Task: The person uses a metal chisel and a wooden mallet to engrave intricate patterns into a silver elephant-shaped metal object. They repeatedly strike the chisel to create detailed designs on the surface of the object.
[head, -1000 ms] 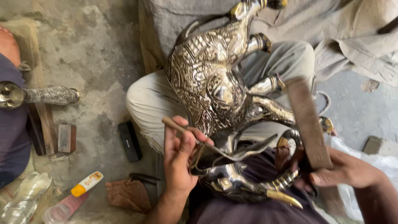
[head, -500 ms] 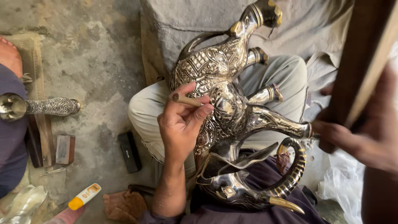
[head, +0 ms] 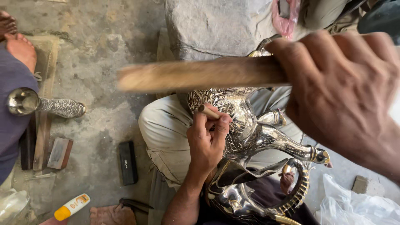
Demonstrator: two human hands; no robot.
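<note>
The left hand [head: 207, 139] is clenched around a thin punch [head: 209, 112], pinched between thumb and fingers, its tip pressed onto the flank of the engraved metal elephant figure [head: 246, 133] that lies across the person's lap. The right hand [head: 346, 96] grasps a flat wooden stick [head: 196, 75] and holds it raised close to the camera, blurred. The stick's long axis runs almost level, left to right, while the punch lies slanted, its free butt end pointing up and to the left; that butt sits directly below the stick's middle, apart from it, so the punch lies straight under the right grip's tool and inside the left grip. The left hand is the one touching the elephant; the right is well above it. Compared with half a second ago, the stick has swung from a steep tilt at the right edge to a level pose across the middle of the view, and the left hand has slid lower along the figure's body. Beside the left grip, on the concrete floor [head: 104, 62], lie a dark rectangular block [head: 128, 162] and a small engraved metal vase [head: 46, 105].
</note>
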